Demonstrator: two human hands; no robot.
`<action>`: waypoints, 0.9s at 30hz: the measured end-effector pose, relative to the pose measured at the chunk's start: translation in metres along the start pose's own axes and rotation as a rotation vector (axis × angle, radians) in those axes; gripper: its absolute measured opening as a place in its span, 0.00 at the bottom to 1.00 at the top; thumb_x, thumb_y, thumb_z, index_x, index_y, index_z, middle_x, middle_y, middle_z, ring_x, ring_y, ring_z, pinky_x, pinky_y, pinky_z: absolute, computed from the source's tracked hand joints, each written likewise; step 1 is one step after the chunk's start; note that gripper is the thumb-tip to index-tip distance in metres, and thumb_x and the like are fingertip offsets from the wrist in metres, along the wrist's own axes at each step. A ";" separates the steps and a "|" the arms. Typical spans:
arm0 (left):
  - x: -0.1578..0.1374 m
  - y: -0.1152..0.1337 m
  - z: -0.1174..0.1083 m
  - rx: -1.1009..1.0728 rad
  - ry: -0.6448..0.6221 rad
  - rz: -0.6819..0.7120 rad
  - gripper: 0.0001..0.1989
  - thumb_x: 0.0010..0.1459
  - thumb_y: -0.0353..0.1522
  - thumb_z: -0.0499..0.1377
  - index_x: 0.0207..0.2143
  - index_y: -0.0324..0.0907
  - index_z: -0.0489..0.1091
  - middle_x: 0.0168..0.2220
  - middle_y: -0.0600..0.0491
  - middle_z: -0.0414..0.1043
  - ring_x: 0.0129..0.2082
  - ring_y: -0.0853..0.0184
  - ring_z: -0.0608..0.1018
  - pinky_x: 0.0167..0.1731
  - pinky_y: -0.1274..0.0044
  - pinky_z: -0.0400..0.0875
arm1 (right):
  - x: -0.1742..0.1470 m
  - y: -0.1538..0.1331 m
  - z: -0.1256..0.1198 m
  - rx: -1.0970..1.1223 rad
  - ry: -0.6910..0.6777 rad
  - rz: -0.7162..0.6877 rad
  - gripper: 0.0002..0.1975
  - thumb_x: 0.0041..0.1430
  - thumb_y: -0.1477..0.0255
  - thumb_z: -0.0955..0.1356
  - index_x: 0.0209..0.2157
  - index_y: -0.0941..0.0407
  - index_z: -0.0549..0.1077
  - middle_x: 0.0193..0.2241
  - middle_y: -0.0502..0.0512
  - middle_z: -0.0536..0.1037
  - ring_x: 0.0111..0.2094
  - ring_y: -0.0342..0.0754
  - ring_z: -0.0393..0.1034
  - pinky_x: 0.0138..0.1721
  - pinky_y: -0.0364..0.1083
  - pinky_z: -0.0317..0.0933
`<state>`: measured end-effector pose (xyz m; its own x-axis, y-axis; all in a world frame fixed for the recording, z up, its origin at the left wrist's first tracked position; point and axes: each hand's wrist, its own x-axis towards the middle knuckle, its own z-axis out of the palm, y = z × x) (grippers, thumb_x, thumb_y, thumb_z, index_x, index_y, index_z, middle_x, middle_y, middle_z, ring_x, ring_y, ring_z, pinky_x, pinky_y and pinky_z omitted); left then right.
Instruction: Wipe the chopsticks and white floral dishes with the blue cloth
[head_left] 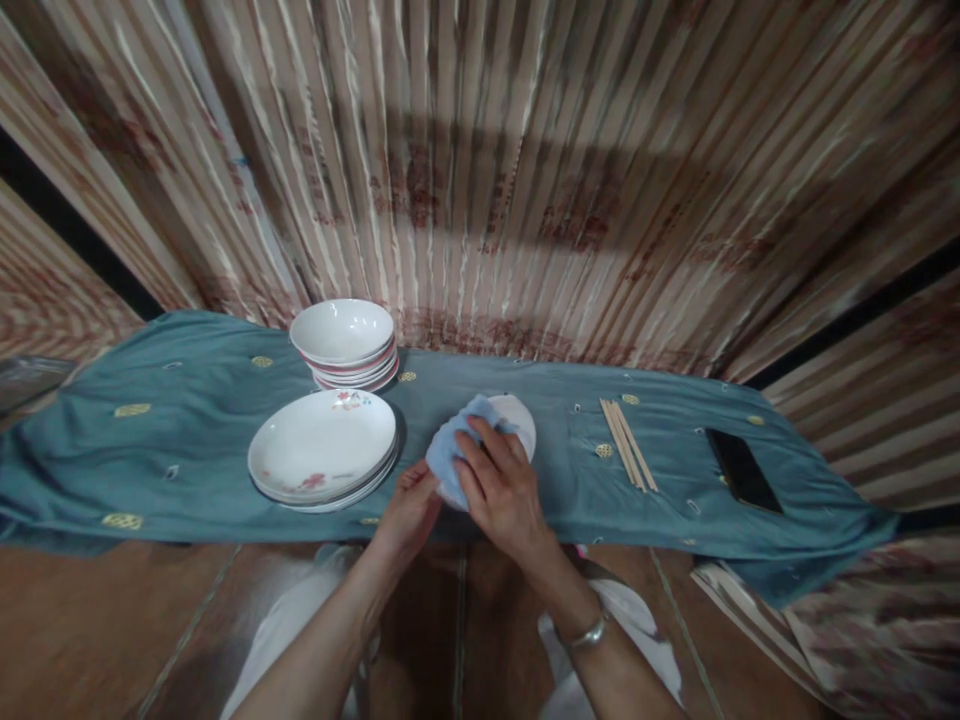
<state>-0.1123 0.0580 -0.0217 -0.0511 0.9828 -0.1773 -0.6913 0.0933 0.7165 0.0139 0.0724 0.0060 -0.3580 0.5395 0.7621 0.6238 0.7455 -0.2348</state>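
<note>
A white plate (523,418) is in front of me near the table's front edge, mostly covered by a light blue cloth (450,450). My left hand (411,505) has its fingers closed on the plate's near left rim, beside the cloth. With bent fingers, my right hand (501,482) grips the cloth and presses it on the plate's upper face. A stack of oval white plates with flower prints (322,450) lies just left of my hands. Behind those plates is a stack of white bowls (345,335) with pink outer bands.
Several wooden chopsticks (628,445) and a black phone (742,470) lie to the right on the green tablecloth (555,500). A pleated curtain (480,180) hangs close behind the table. The tiled floor (420,640) shows below its front edge.
</note>
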 end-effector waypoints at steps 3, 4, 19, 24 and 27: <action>0.000 -0.001 -0.001 0.011 -0.036 0.005 0.14 0.38 0.35 0.71 0.29 0.38 0.78 0.33 0.47 0.80 0.41 0.57 0.78 0.42 0.70 0.71 | -0.003 0.000 0.007 -0.163 -0.011 -0.017 0.17 0.63 0.72 0.64 0.53 0.56 0.69 0.55 0.60 0.70 0.48 0.52 0.66 0.48 0.52 0.60; 0.000 -0.001 -0.001 0.015 -0.046 0.004 0.14 0.38 0.35 0.71 0.29 0.38 0.79 0.32 0.47 0.80 0.41 0.57 0.78 0.42 0.70 0.71 | -0.003 0.002 0.007 -0.207 -0.012 -0.009 0.17 0.63 0.72 0.64 0.53 0.55 0.69 0.56 0.60 0.69 0.51 0.54 0.64 0.50 0.54 0.58; -0.001 -0.001 -0.001 0.039 0.033 -0.034 0.13 0.37 0.36 0.71 0.24 0.38 0.76 0.26 0.50 0.78 0.34 0.61 0.78 0.36 0.73 0.69 | -0.003 0.049 0.002 0.015 0.027 0.298 0.22 0.67 0.69 0.54 0.60 0.53 0.61 0.59 0.60 0.63 0.62 0.52 0.53 0.60 0.59 0.50; -0.003 0.002 0.004 0.035 -0.003 -0.043 0.12 0.38 0.36 0.70 0.25 0.38 0.76 0.26 0.49 0.78 0.37 0.59 0.78 0.38 0.72 0.69 | -0.003 0.028 0.004 -0.082 -0.024 0.210 0.22 0.66 0.68 0.58 0.60 0.54 0.62 0.61 0.61 0.61 0.64 0.56 0.47 0.61 0.63 0.46; -0.001 0.002 0.005 0.021 -0.016 0.009 0.12 0.36 0.34 0.70 0.25 0.39 0.76 0.28 0.50 0.79 0.40 0.58 0.77 0.40 0.72 0.69 | -0.004 0.005 0.012 -0.131 -0.126 0.078 0.20 0.64 0.68 0.61 0.57 0.51 0.65 0.61 0.57 0.62 0.65 0.57 0.44 0.62 0.63 0.42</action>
<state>-0.1100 0.0575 -0.0166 -0.0456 0.9861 -0.1600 -0.6758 0.0875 0.7318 0.0101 0.0785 -0.0053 -0.3846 0.6444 0.6609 0.7350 0.6469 -0.2030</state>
